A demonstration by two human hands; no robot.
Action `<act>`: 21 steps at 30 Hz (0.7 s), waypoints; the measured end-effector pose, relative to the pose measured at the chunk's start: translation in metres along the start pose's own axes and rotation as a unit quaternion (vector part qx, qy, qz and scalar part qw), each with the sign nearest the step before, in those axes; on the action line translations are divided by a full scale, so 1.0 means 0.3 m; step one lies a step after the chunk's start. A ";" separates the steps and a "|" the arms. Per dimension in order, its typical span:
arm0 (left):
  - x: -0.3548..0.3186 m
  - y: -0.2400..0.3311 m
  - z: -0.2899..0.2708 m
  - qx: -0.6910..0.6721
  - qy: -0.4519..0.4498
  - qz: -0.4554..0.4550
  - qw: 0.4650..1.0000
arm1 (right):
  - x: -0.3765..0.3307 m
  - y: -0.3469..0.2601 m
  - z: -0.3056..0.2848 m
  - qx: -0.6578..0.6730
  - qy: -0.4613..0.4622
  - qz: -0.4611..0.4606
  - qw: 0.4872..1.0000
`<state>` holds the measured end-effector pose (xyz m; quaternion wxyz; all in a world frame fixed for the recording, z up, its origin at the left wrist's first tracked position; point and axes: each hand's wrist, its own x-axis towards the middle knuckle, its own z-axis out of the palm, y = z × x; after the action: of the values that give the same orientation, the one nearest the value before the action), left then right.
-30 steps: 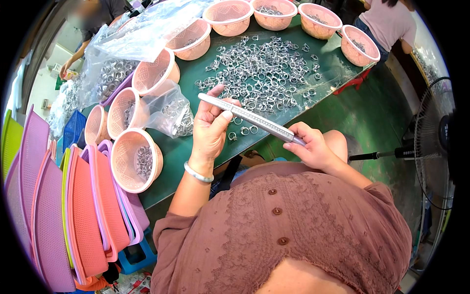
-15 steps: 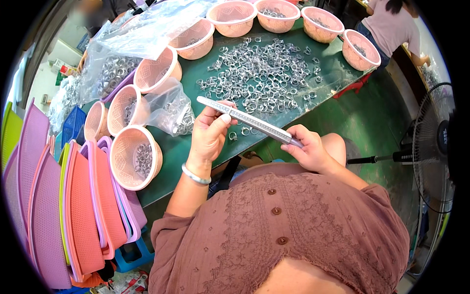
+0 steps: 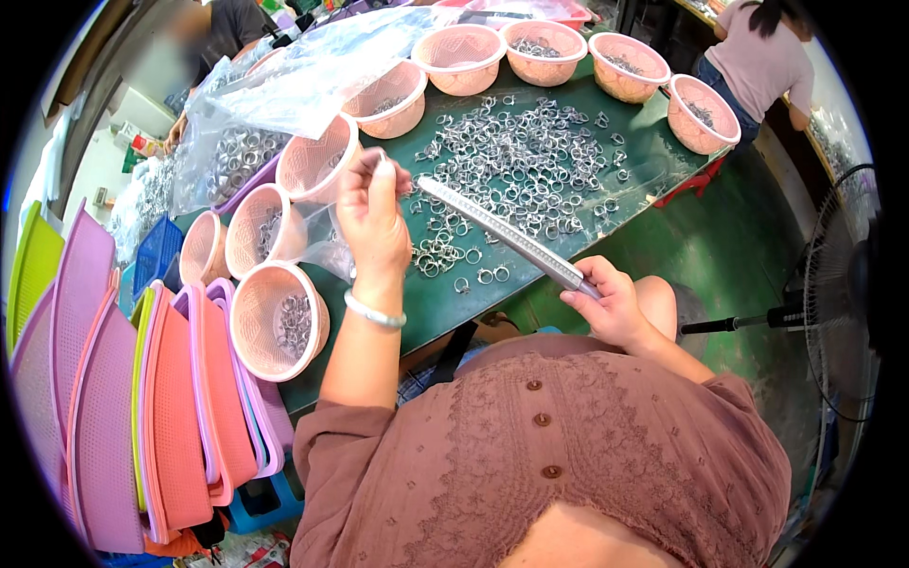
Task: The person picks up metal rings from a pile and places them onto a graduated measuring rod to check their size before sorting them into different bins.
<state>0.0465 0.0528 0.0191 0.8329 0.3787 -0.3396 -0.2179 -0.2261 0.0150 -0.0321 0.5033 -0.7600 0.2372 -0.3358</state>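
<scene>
My right hand [image 3: 606, 295] grips the thick grey end of a ring mandrel [image 3: 511, 235], a tapered metal stick with graduated markings. The mandrel slants up and left over the table, with no ring visible on it. Just left of its thin tip is my left hand [image 3: 377, 213], raised, thumb and fingers pinched together; what they hold, if anything, is too small to tell. Beyond the mandrel spreads a large pile of silver-coloured rings [image 3: 530, 151]. A smaller heap of rings [image 3: 437, 254] lies beside my left wrist.
Pink baskets, such as the near one [image 3: 248, 327], line the green table's [image 3: 653, 142] left and far sides, several holding rings. Clear plastic bags [image 3: 294, 90] lie at the far left. Stacked coloured baskets [image 3: 175, 417] stand left, a fan [image 3: 838, 284] right. Two other people work farther off.
My left hand has left the mandrel and moved left and up, toward the pink baskets. The right hand still holds the mandrel, its tip now free. The small ring heap is uncovered.
</scene>
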 end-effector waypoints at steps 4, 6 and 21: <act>0.176 -0.043 0.020 0.212 -0.018 0.255 0.943 | 0.001 0.020 -0.001 0.045 0.029 -0.022 0.998; 0.259 -0.057 0.025 0.309 -0.040 0.335 0.889 | 0.001 0.023 -0.007 0.047 0.033 -0.022 0.998; 0.438 -0.186 -0.039 0.792 -0.145 0.036 0.592 | -0.009 0.033 -0.037 0.050 0.040 0.019 0.998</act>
<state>0.1379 -0.0576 0.0227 0.1521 0.8399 -0.5081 0.1148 -0.2362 0.0064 -0.0389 0.5373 -0.7152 0.2544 -0.3675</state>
